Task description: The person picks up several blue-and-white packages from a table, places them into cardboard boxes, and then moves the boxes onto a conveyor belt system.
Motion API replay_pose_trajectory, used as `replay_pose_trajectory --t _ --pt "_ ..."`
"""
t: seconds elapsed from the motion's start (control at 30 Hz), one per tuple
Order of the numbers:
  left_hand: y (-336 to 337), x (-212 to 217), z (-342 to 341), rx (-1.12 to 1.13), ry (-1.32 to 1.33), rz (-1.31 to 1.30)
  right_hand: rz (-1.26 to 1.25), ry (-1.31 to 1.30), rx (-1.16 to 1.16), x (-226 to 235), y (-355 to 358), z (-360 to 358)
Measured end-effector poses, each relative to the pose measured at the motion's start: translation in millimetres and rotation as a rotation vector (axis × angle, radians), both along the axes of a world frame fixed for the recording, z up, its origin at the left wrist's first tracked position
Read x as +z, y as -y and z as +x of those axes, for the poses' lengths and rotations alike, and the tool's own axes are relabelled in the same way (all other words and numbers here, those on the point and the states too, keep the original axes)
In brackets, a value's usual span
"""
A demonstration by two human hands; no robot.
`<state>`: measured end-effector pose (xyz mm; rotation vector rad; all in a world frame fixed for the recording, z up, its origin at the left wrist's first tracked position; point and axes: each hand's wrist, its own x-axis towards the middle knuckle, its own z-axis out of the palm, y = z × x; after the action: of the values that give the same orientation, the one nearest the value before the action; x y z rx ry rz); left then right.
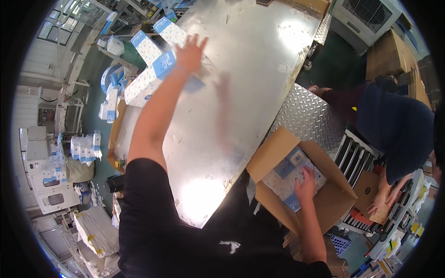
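Observation:
My left hand (191, 52) reaches far across the shiny metal table (241, 92), fingers spread, touching a blue-and-white patterned pack (160, 67) that lies with two similar packs (146, 46) at the table's far left. My right hand (305, 184) rests flat on blue-and-white packs (289, 173) that lie inside an open cardboard box (333, 194) at the table's near right edge.
Another person in a dark top (394, 125) bends over cardboard pieces on the right beside a roller rack (354, 155). More packs sit on shelves and machines at the left (83, 148). Stacked cardboard (389, 55) and a cooler unit (366, 14) stand at the far right.

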<state>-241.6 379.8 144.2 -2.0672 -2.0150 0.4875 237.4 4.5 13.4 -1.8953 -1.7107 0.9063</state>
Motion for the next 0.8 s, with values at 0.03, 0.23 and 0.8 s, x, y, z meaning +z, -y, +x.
replay_pose_trajectory --t 0.03,0.23,0.8 --pt "-26 15 -14 0.106 -0.045 -0.073 -0.047 -0.029 -0.026 12 0 -9" --pt "-99 -25 -120 0.300 0.321 -0.033 -0.012 -0.201 -0.027 32 -19 -65" --pt "-26 -33 -182 0.419 0.637 0.092 0.008 0.262 0.015 124 -253 -304"
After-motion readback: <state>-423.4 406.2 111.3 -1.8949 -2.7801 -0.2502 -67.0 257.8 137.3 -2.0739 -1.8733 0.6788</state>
